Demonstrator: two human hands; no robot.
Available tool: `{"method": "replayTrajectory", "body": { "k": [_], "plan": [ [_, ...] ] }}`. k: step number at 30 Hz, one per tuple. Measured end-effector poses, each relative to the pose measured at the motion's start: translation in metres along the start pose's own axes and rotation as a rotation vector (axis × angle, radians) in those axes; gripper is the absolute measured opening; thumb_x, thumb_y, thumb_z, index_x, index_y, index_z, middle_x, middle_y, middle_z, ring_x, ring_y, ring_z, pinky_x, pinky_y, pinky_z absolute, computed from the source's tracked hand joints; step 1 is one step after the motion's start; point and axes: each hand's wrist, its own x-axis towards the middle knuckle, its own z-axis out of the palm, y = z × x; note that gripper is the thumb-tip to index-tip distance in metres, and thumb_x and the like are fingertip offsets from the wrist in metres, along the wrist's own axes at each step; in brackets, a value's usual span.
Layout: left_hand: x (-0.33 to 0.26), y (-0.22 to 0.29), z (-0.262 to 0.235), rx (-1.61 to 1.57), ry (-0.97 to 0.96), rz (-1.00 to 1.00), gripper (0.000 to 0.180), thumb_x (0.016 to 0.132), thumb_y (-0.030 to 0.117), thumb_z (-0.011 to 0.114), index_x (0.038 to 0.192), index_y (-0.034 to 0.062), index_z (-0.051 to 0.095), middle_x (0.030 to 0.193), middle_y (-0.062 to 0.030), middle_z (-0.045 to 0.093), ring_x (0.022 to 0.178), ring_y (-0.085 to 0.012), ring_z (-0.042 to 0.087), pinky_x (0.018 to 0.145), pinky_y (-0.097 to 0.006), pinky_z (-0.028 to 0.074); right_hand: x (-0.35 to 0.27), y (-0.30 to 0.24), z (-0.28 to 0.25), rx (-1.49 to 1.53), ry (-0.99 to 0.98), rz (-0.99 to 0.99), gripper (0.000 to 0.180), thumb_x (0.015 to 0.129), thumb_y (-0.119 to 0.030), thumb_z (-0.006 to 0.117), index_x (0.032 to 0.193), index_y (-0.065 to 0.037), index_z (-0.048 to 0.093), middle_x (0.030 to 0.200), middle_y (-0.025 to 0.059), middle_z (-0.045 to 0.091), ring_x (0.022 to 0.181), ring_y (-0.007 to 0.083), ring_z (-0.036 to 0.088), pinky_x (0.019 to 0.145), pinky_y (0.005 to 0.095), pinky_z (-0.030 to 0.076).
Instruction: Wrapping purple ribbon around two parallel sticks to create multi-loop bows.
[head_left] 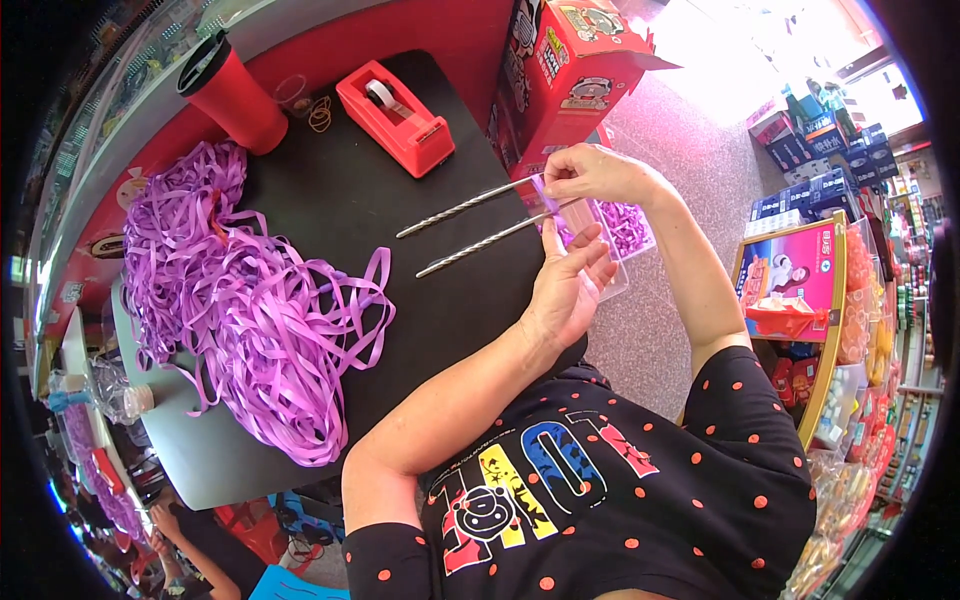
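Standing along the black table's far side are a red cup and a tape dispenser, a red carton beyond. Glossy purple ribbon lies tangled on the left; two twisted metal rods point toward it. The left hand, its grip impossible to tell, partly hides a clear box; the right hand pinches a purple strip at the upper rod's end.

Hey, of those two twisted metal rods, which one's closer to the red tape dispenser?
The upper rod in the head view: it lies on the side facing the tape dispenser, while the lower rod is farther away from it.
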Motion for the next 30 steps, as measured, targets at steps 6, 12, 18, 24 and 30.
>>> {"method": "replayTrajectory", "body": {
  "k": [6, 12, 18, 24, 30],
  "plan": [
    [0.000, 0.000, 0.000, -0.005, -0.009, -0.003, 0.087, 0.085, -0.002, 0.056, 0.146, 0.0304, 0.003, 0.120, -0.0047, 0.046, 0.096, -0.0142, 0.052, 0.082, -0.034, 0.045, -0.008, -0.019, 0.003, -0.139, 0.114, 0.057, 0.026, 0.081, -0.025, 0.064, 0.090, -0.001, 0.065, 0.081, 0.0107, 0.067, 0.076, 0.0178, 0.064, 0.070, 0.0319, 0.048],
    [0.002, 0.000, -0.005, -0.052, -0.030, -0.016, 0.094, 0.086, -0.001, 0.056, 0.147, 0.0322, -0.007, 0.121, -0.0048, 0.045, 0.097, -0.0151, 0.052, 0.084, -0.036, 0.045, -0.018, -0.012, 0.018, -0.132, 0.237, 0.078, 0.035, 0.084, -0.032, 0.065, 0.101, -0.001, 0.067, 0.085, 0.0142, 0.068, 0.077, 0.0184, 0.066, 0.069, 0.0325, 0.049],
    [0.001, -0.001, -0.004, -0.042, -0.024, -0.018, 0.069, 0.088, 0.002, 0.054, 0.140, 0.0310, 0.018, 0.121, -0.0071, 0.049, 0.107, -0.0210, 0.051, 0.091, -0.040, 0.044, -0.016, 0.062, 0.046, 0.846, 0.201, 0.170, 0.031, 0.094, -0.030, 0.055, 0.113, -0.006, 0.064, 0.097, -0.0014, 0.065, 0.077, 0.0102, 0.059, 0.065, 0.0275, 0.047],
    [0.000, 0.001, -0.004, -0.103, -0.043, -0.044, 0.075, 0.087, 0.003, 0.056, 0.142, 0.0309, 0.014, 0.121, -0.0091, 0.051, 0.108, -0.0232, 0.052, 0.093, -0.042, 0.044, 0.007, 0.079, 0.086, 1.372, -0.081, 0.002, 0.032, 0.092, -0.021, 0.060, 0.118, -0.003, 0.058, 0.103, 0.0027, 0.064, 0.081, 0.0110, 0.061, 0.065, 0.0233, 0.049],
    [-0.001, 0.002, 0.000, -0.091, -0.028, -0.046, 0.074, 0.086, 0.004, 0.057, 0.143, 0.0284, 0.015, 0.120, -0.0090, 0.052, 0.109, -0.0234, 0.052, 0.094, -0.043, 0.043, 0.029, 0.093, 0.103, 1.623, -0.323, -0.198, 0.039, 0.086, -0.023, 0.065, 0.117, -0.001, 0.056, 0.102, 0.0015, 0.062, 0.079, 0.0083, 0.060, 0.063, 0.0212, 0.050]
  ]
}}
